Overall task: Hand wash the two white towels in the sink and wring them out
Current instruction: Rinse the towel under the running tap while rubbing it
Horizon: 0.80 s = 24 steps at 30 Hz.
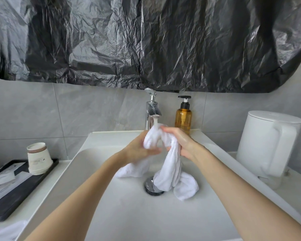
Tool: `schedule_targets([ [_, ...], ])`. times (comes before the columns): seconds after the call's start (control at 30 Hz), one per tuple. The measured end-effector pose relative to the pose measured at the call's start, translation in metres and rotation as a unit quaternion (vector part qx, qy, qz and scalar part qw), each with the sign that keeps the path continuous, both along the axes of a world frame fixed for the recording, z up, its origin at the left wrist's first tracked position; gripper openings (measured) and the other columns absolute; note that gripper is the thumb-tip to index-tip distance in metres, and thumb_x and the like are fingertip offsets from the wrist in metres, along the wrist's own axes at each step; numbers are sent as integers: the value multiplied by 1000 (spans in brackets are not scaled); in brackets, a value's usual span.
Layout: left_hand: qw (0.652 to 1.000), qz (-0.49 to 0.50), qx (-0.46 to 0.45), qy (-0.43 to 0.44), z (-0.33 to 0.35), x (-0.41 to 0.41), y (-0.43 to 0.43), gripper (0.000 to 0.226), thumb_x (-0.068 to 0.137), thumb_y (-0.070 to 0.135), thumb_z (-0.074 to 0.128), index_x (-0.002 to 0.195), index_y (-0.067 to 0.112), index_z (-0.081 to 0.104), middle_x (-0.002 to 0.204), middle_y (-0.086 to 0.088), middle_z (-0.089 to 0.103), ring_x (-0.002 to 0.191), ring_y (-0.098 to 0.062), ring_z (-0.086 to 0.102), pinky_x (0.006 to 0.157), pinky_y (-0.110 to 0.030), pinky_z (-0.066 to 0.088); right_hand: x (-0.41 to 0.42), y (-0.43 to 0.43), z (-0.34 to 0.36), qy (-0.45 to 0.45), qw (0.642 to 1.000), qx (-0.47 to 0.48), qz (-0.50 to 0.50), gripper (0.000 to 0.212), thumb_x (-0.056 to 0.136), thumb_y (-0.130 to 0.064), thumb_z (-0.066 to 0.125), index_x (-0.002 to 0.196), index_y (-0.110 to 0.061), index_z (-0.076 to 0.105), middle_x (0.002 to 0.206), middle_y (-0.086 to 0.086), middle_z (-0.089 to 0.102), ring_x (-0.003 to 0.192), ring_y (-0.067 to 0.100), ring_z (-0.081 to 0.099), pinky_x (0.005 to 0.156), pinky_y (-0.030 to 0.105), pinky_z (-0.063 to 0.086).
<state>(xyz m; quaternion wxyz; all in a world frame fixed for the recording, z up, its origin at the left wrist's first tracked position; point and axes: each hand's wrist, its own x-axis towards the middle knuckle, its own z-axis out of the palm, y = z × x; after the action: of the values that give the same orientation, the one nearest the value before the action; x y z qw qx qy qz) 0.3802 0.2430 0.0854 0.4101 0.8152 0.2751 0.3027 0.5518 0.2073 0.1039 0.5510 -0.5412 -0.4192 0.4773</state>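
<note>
Washing underway: my left hand (137,151) and right hand (181,141) both clutch one white towel (170,169) under the running faucet (151,112). I judge wringing outstanding (white cloth (7,231) lower left: possibly the second).

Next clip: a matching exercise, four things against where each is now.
Things: 1 white towel; 2 amber pump bottle; 3 paper cups; 4 white kettle.
Places: A on the black tray; B right of the sink; C gripped by the left hand and right hand under the faucet; D beside the faucet, at the wall.
Pairs: 1-C; 2-D; 3-A; 4-B.
</note>
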Motion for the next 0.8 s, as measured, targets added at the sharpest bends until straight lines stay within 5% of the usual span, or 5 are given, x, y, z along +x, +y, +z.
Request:
schedule_targets([
  [0.27,969,73,-151,-183,22,2,3,14,82,21,60,90,11,64,69,-1,60,57,-10,58,55,-22,47,-22,4,-7,-256,952,154,-61,27,100,-33,44,127,-29,49,122,-3,58,113,16,54,97,33,40],
  [0.47,951,176,-149,-206,6,24,1,55,74,48,52,128,34,50,124,-2,54,111,-16,58,97,-36,49,-51,-9,-15,-241,954,147,-104,29,101,-41,34,104,-27,59,102,-4,61,95,15,54,67,24,39],
  [0.57,945,188,-81,-254,1,30,-5,34,87,47,52,111,24,59,107,0,63,94,-7,62,76,-25,50,-55,-7,-11,-256,945,136,-151,28,97,-44,37,91,-28,59,106,3,66,96,21,60,73,30,46],
  [0.67,946,196,-85,-243,-2,35,-2,43,97,53,41,88,20,67,89,0,71,88,-15,67,82,-35,52,-54,-3,-4,-316,925,119,-174,41,97,-48,35,83,-17,59,103,14,67,102,31,60,81,35,45],
  [0.8,951,208,-113,-199,-6,38,5,43,91,47,46,67,15,63,73,-4,66,76,-23,62,78,-41,52,-45,-4,-8,-368,903,141,-170,43,97,-34,33,71,-11,59,74,7,62,86,32,59,62,29,38],
])
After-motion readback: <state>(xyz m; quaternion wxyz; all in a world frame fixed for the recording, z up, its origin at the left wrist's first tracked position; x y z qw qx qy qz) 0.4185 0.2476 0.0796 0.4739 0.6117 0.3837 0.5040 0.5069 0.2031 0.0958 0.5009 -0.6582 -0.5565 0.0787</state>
